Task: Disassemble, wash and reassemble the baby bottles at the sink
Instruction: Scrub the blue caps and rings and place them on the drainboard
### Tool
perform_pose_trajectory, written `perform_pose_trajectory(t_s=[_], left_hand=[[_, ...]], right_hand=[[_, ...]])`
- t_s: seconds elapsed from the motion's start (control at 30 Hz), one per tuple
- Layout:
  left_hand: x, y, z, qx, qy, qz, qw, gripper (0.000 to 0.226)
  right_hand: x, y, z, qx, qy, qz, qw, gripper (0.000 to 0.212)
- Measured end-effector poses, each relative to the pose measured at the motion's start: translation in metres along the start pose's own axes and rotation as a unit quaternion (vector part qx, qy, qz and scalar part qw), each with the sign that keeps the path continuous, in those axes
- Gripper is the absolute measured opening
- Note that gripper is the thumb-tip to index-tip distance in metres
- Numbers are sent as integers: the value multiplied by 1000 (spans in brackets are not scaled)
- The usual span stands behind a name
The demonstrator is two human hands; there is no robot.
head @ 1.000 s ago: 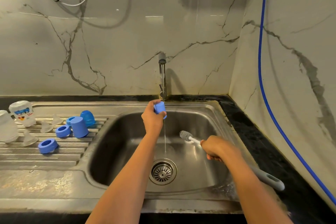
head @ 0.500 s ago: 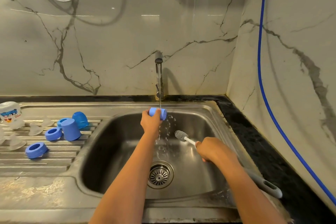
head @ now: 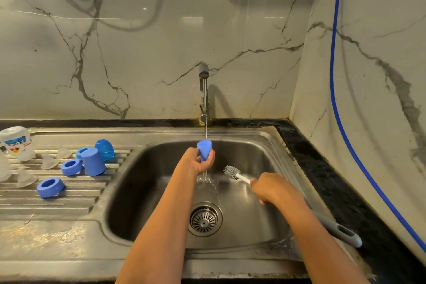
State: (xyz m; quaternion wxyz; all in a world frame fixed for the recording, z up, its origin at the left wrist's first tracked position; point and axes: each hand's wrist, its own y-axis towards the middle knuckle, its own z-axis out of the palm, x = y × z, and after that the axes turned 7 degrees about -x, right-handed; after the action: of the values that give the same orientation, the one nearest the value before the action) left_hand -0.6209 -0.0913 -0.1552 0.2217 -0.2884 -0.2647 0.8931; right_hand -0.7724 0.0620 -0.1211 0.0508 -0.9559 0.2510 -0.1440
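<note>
**Head view: cap held under the tap**

Left hand (head: pixel 196 163) curls its fingers round a blue cap (head: pixel 204 148), wide end up, right under the thin stream from the tap (head: pixel 204 90) and above the sink (head: pixel 138 191). Water spills past the palm and splashes near the drain (head: pixel 204 219). Right hand (head: pixel 272 189) grips the white shaft of the brush (head: pixel 231 172); its grey bristles point toward the cap without touching it (the grey handle lies behind the forearm, over the sink's right rim). On the drainboard (head: pixel 46 205) to the left are two blue rings (head: pixel 49 188), a second cap (head: pixel 93 161) upside down, clear teats (head: pixel 26 178) and an upturned bottle (head: pixel 17 143).
</note>
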Motion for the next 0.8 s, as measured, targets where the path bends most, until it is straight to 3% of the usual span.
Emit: perform_pose_trajectory(t_s=[0.47, 0.57, 0.63, 0.7, 0.8], left_hand=[[-1, -4, 3, 16, 33, 37, 999, 41], [1, 0, 7, 0, 86, 102, 991, 40], [5, 10, 5, -59, 181, 221, 957, 45], [7, 14, 2, -102, 308, 361, 874, 49], [6, 11, 2, -73, 412, 466, 779, 50]], right_hand=[[-2, 2, -1, 6, 15, 0, 1000, 39], [-1, 2, -2, 6, 8, 0, 1000, 37], [0, 2, -1, 5, 5, 0, 1000, 37], [0, 2, -1, 4, 6, 1, 1000, 36], [1, 3, 0, 5, 2, 7, 1000, 32]])
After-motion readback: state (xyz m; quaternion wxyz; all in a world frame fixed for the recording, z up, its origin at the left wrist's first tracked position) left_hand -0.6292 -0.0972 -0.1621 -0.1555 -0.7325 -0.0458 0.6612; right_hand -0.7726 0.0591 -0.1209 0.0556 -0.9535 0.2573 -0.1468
